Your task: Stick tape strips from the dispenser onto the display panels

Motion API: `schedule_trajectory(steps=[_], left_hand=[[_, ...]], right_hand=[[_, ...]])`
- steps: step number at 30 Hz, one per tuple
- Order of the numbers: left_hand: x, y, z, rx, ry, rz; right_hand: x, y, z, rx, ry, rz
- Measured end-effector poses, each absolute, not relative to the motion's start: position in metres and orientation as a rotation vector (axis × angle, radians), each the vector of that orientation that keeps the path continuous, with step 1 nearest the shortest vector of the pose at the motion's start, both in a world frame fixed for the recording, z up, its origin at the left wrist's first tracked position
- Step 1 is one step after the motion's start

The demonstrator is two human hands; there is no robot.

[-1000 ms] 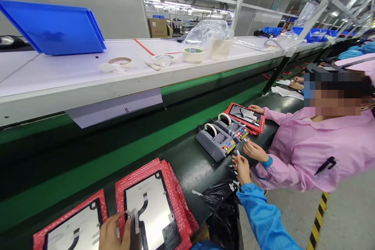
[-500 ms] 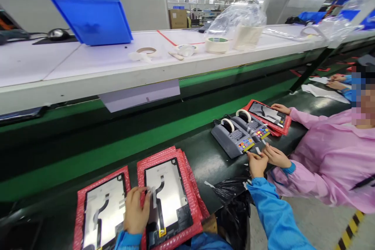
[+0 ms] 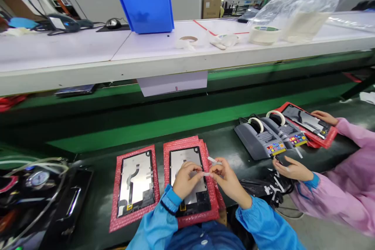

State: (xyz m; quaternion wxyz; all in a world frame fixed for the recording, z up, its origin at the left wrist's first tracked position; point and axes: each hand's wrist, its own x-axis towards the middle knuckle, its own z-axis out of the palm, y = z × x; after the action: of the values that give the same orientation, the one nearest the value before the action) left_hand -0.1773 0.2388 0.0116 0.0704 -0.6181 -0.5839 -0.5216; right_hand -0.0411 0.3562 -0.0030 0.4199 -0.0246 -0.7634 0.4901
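My left hand and my right hand meet above a tablet back cover lying in red bubble wrap. Both hands pinch a small strip of clear tape between their fingertips. Another tape strip sticks up from my right fingers. A second back cover in red wrap lies just to the left. Both sleeves are blue.
Two grey tape dispensers stand to the right. A person in a pink coat has one hand by them and another on a red-wrapped cover. A green conveyor runs behind; the white shelf above holds a blue tray and tape rolls.
The view swung left. My right hand came back from the tape dispenser with a strip and joined my left hand over the cover; my left hand lifted off the cover.
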Motion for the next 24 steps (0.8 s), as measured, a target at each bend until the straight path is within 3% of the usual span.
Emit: schedule_trajectory(steps=[19, 24], left_hand=[[-0.187, 0.253, -0.009, -1.691, -2.041, -1.601], [-0.179, 0.258, -0.007, -1.495, -2.298, -1.289]], right_hand=[[-0.062, 0.368, -0.008, -0.129, -1.844, 1.402], [-0.076, 0.379, -0.022, -0.222, -1.845, 1.369]])
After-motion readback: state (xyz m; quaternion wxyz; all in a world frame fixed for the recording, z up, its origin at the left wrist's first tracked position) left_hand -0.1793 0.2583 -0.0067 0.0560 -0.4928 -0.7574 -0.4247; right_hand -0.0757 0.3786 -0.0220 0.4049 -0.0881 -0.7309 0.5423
